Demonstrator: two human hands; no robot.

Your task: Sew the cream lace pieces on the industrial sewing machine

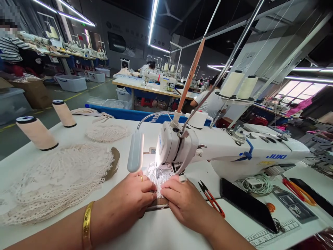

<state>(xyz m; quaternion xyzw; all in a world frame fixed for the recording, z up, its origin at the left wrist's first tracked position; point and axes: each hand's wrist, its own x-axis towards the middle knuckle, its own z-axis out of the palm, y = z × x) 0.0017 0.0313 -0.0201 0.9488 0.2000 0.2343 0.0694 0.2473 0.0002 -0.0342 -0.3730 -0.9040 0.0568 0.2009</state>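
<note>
Lit from above by white strip lights point(153, 21), dark near the ceiling point(189, 15). Blown nearly white on the lace point(159, 185) beside the lamp point(135, 152); glaring at the window point(301, 93). Crisp across the tabletop point(161, 236), softer beyond, stretched toward the edges, pixelated at upper left.

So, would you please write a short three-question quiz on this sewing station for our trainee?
1. Multiple choice: what do the left hand and right hand both touch?
A) the ruler
B) the white lace at the sewing machine
C) the coiled cable
2. True or false: the red-handled snips lie between the right hand and the black phone.
3. Count: how many peach thread cones stand left of the sewing machine?

Key: 1. B; 2. True; 3. Two.
</note>
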